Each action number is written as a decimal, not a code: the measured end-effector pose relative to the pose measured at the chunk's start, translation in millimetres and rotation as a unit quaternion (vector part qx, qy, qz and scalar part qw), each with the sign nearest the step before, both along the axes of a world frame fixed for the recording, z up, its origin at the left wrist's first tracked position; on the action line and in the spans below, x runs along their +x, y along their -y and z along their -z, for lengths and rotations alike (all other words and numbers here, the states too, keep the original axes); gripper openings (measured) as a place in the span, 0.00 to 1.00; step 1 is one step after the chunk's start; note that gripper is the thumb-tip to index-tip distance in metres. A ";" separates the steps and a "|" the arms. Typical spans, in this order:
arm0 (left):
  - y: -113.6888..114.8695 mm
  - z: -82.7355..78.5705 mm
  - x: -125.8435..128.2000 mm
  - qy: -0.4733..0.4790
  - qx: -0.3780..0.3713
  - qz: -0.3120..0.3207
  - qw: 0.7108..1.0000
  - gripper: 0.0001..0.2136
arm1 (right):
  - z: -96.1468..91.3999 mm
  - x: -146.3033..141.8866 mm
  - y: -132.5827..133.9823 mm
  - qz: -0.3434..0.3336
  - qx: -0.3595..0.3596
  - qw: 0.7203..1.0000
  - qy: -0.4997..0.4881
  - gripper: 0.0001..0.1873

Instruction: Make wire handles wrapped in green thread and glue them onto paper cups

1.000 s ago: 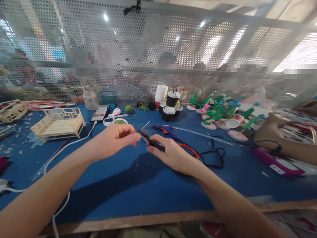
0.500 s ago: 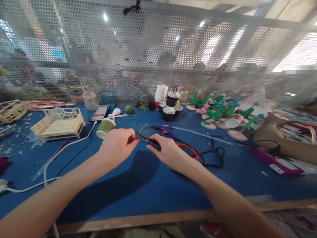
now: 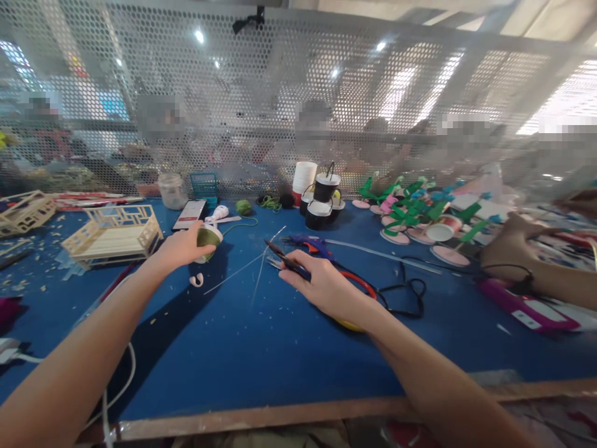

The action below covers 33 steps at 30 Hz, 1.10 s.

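We had the left hand [image 3: 189, 244] on the green cup [image 3: 209, 238], well to the left of the glue gun [image 3: 314, 244]; its grip was closed about the cup, thumb on the near side, the white rim uppermost. Our right hand [image 3: 317, 277] was just on the near side of the glue gun, its grip closed on a dark tool [image 3: 276, 250] with a narrow tip pointing away to the left. We could see a red handle [image 3: 358, 281] on the near right side of the glue gun, partly hidden by that hand, but could not tell whether it belonged to the tool.

Thin pale strands [image 3: 240, 272] spread out to the near left of the glue gun, and a small pale curl [image 3: 196, 280] was farther left. To the glue gun's far left we had a phone [image 3: 190, 214] and a ball of green yarn [image 3: 243, 206]. Directly beyond the glue gun stood small black pails [image 3: 318, 214]. A clear rod [image 3: 382, 256] lay to its right, with green paper flowers [image 3: 405, 214] farther out on the blue bench [image 3: 224, 373].
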<state>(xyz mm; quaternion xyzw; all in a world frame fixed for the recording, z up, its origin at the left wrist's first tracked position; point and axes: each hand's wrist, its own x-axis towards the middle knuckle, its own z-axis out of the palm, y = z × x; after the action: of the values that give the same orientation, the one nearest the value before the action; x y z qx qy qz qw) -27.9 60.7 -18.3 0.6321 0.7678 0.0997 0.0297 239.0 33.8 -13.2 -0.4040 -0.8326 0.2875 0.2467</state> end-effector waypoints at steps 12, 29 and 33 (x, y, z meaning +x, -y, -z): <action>12.5 15.8 44.3 0.122 0.043 0.098 0.987 0.29 | -0.5 0.0 1.3 -0.016 0.013 1.000 -0.009 0.07; 52.0 -20.3 72.8 0.643 -0.148 0.253 0.707 0.11 | 7.7 -2.8 0.3 -0.047 0.030 0.997 -0.053 0.06; 48.0 -11.7 70.5 0.680 -0.209 0.271 0.648 0.12 | 7.6 -3.4 1.8 -0.064 0.023 0.997 -0.047 0.06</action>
<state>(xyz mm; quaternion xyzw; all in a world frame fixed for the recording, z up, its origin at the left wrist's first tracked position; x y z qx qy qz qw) 42.5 12.7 -6.6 0.5438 0.3269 0.3264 0.7007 235.6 32.0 -20.9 -0.3304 -0.8507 0.3017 0.2761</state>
